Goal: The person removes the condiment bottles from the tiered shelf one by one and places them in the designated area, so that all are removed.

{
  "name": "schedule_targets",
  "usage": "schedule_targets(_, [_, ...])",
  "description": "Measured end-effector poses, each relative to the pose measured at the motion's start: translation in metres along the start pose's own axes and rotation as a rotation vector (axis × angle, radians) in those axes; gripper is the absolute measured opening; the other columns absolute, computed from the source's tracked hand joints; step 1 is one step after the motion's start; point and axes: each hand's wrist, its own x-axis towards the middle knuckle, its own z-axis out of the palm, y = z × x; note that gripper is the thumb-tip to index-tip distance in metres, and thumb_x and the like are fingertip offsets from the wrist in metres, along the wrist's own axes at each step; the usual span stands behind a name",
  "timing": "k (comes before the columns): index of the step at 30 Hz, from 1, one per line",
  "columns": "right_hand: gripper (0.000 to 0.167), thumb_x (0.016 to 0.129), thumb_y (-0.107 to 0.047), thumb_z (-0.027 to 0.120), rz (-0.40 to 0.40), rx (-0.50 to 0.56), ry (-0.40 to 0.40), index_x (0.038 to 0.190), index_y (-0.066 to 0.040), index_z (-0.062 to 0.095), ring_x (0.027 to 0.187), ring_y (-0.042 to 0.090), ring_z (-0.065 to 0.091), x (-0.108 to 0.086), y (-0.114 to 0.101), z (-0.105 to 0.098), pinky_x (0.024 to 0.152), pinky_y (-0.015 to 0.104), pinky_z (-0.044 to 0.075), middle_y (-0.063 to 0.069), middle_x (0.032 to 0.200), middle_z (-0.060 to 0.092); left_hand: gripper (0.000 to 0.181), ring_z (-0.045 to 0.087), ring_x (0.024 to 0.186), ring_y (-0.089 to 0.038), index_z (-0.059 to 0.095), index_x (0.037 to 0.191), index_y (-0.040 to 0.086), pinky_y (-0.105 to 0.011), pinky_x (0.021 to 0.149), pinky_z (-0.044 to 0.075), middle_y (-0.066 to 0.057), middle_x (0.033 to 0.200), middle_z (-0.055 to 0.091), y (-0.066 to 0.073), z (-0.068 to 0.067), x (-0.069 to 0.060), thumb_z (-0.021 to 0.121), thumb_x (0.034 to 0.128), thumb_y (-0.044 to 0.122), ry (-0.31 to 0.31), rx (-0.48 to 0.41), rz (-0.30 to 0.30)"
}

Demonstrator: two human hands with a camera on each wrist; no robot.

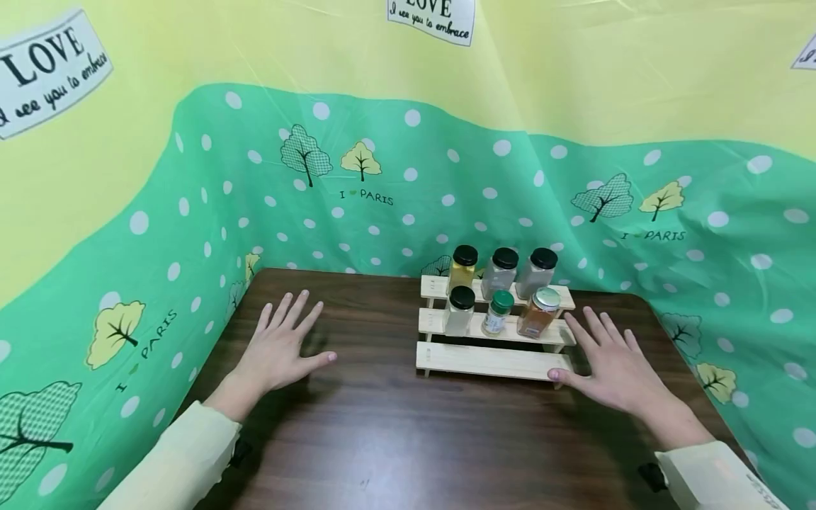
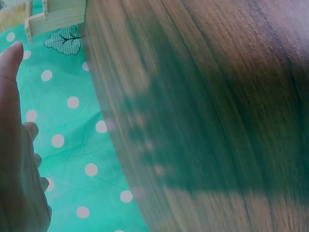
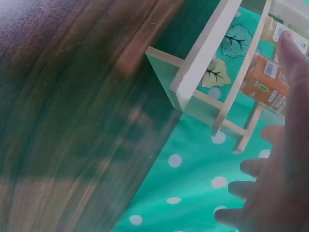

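Observation:
Both hands are held out with fingers spread, holding nothing. My left hand [image 1: 280, 352] hovers over the left part of the table, its shadow below it. My right hand [image 1: 615, 368] is just right of a three-step wooden rack [image 1: 491, 361]; whether its thumb touches the rack's front step, I cannot tell. On the top step stand three black-capped jars: one yellowish jar [image 1: 462, 268] and two greyish jars [image 1: 500, 275]. The middle step bears a black-capped clear jar [image 1: 459, 315], a small green-capped jar [image 1: 497, 314] and an orange-brown spice jar [image 1: 538, 314] with a silvery lid. Nothing stands on the front step.
The dark wooden table [image 1: 382, 432] spreads under both hands. A green and yellow patterned cloth [image 1: 382, 156] hangs behind it and along both sides, close to the rack's back.

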Motion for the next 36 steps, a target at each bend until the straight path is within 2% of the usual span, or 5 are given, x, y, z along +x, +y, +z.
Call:
schedule_targets(7, [0.114,0.081,-0.077,0.068,-0.026,0.03,0.071,0.164,-0.015,0.022,0.147,0.055,0.025,0.001,-0.002,-0.009,0.107,0.083,0.025,0.03,0.162,0.027,0.105,0.023,0.155,-0.04,0.026,0.164,0.023,-0.066,0.125,0.016,-0.015,0.169,0.024,0.006,0.003,0.005,0.046,0.0846,0.089,0.034,-0.046,0.002])
schedule_targets(13, [0.109,0.079,-0.072,0.075,-0.051,0.084,0.095,0.158,-0.008,0.035,0.132,0.052,0.046,0.003,-0.01,-0.027,0.095,0.073,0.047,0.028,0.153,0.04,0.093,0.053,0.133,-0.039,0.048,0.153,0.014,-0.062,0.108,0.047,-0.015,0.147,0.052,0.022,0.008,0.01,0.054,0.0878,0.081,0.069,-0.236,-0.041])
schedule_targets(19, [0.109,0.08,-0.074,0.072,-0.019,0.174,0.008,0.157,-0.005,0.035,0.131,0.05,0.049,0.014,-0.016,-0.046,0.093,0.071,0.05,0.026,0.152,0.043,0.069,0.063,0.119,-0.031,0.06,0.141,0.01,-0.054,0.099,0.055,-0.01,0.137,0.061,0.046,0.016,0.022,0.061,0.0955,0.063,-0.016,-0.522,-0.105])
schedule_targets(25, [0.1,0.083,-0.061,0.078,-0.055,0.285,0.02,0.153,-0.001,0.039,0.128,0.048,0.053,0.031,-0.014,-0.058,0.098,0.068,0.049,0.027,0.145,0.052,0.053,0.067,0.114,-0.027,0.062,0.137,0.007,-0.049,0.098,0.057,-0.011,0.129,0.068,0.08,0.03,0.036,0.067,0.098,0.042,-0.099,-0.78,-0.1])
schedule_targets(36, [0.086,0.087,-0.053,0.079,-0.015,0.465,0.004,0.149,-0.006,0.042,0.119,0.044,0.061,0.048,-0.011,-0.053,0.09,0.059,0.057,0.023,0.135,0.06,0.052,0.072,0.097,-0.037,0.054,0.139,-0.006,-0.044,0.079,0.065,-0.018,0.119,0.071,0.13,0.055,0.053,0.069,0.0987,0.023,-0.235,-1.166,-0.173])
